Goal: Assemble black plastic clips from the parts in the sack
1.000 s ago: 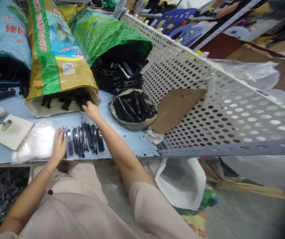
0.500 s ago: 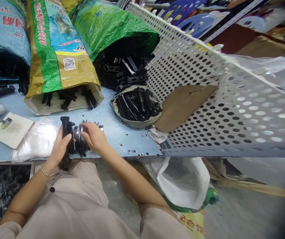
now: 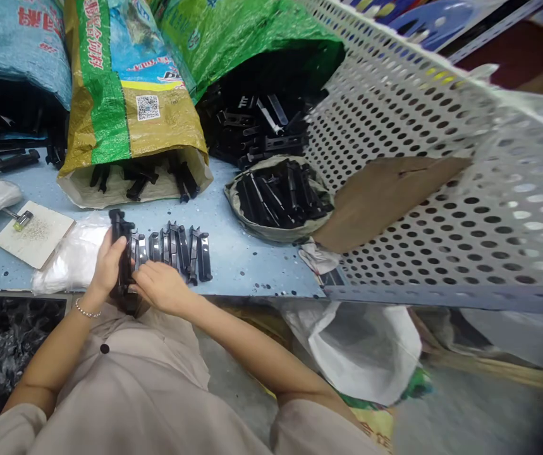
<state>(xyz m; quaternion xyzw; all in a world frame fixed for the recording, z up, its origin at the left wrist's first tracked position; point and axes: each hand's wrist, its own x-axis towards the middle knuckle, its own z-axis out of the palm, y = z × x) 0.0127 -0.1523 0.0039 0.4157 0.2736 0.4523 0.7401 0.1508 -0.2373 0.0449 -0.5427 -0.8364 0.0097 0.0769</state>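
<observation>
My left hand (image 3: 106,264) is closed round long black plastic parts (image 3: 119,249), held upright over the table's front edge. How many are in the grip I cannot tell. My right hand (image 3: 162,287) has curled fingers pressed at the lower right side of these parts; its fingertips are partly hidden. Just beyond it, a row of similar black parts (image 3: 176,246) lies side by side on the blue table (image 3: 237,272). A clear plastic bag pile (image 3: 74,253) lies to the left of my left hand.
A yellow-green woven sack (image 3: 148,142), a green sack (image 3: 252,38) and a blue sack (image 3: 15,50) hold black parts at the back. A round cloth container (image 3: 271,234) of parts stands by a white perforated panel (image 3: 394,114). A white pad (image 3: 34,234) lies left.
My right hand has moved left and down from the row to the parts in my left hand, leaving the row in plain view. The camera view has shifted slightly.
</observation>
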